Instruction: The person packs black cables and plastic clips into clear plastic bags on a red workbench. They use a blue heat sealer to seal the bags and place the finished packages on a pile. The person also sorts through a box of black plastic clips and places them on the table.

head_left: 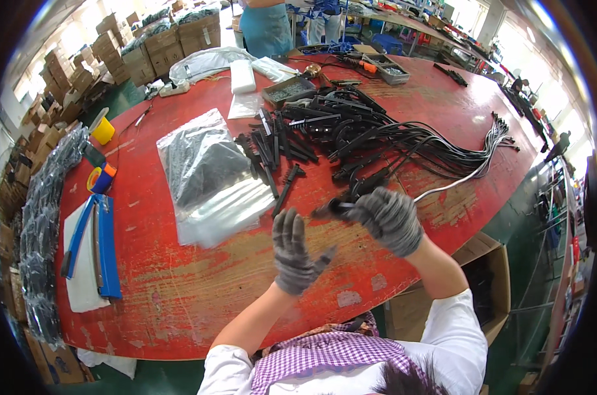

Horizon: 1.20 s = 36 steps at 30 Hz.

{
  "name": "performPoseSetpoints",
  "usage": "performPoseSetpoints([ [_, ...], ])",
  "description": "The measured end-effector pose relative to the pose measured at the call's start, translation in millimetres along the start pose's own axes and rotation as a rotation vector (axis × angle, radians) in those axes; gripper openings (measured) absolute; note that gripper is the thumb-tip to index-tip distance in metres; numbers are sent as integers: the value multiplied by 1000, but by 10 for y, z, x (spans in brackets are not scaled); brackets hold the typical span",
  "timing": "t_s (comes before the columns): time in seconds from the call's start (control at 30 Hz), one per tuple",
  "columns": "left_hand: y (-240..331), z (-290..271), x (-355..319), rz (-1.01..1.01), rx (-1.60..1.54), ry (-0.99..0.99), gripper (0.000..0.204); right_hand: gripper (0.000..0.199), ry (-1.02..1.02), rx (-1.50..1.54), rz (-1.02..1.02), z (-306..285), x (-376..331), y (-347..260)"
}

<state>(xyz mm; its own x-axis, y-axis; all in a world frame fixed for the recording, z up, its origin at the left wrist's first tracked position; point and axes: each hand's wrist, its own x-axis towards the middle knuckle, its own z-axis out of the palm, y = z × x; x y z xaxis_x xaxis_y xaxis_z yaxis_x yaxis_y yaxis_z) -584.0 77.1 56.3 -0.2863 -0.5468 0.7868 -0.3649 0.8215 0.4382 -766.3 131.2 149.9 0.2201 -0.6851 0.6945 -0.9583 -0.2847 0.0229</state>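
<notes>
My right hand (pixel 390 220), in a grey knit glove, is closed around a small black plastic part (pixel 339 208) with a rounded end. Its exact kind is partly hidden by the fingers. My left hand (pixel 295 255), gloved the same way, is raised over the red table (pixel 199 289) with fingers stretched and thumb apart, holding nothing. Just beyond its fingertips lies a slim black toothed piece (pixel 286 189). Past both hands spreads a heap of black plastic parts (pixel 357 118). Clear plastic bags (pixel 209 174), the top one with dark contents, lie to the left of the heap.
Black cables (pixel 436 148) with grey ends trail right. Small-hardware trays (pixel 288 91) and an orange-and-black tool (pixel 367 66) sit at the back. At left are a blue hinged-arm device (pixel 107 250) and tape rolls (pixel 101 178). An open carton (pixel 499 276) stands by my right arm.
</notes>
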Motion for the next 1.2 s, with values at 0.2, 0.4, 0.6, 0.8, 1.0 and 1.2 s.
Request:
performPoseSetpoints([
  [0.2,-85,102,-229,-308,-417,-207,68,21,-180,183,113,152,-27,-236],
  [0.4,-722,-759,-323,-634,-272,-1038,45,26,-418,413,-15,771,-206,-147],
  [0.6,-1023,-1201,-120,-781,-339,-1234,38,13,-470,203,-37,1223,-895,140],
  [0.8,-1381,-1239,-224,-1000,-779,-1672,36,36,-172,248,-123,1005,-951,84],
  [1.0,-1211,-891,-367,-226,-138,-1247,66,22,-499,86,-219,627,-471,-395],
  [1.2,-414,-783,-413,-747,-549,-937,30,14,-578,45,-211,485,90,-693],
])
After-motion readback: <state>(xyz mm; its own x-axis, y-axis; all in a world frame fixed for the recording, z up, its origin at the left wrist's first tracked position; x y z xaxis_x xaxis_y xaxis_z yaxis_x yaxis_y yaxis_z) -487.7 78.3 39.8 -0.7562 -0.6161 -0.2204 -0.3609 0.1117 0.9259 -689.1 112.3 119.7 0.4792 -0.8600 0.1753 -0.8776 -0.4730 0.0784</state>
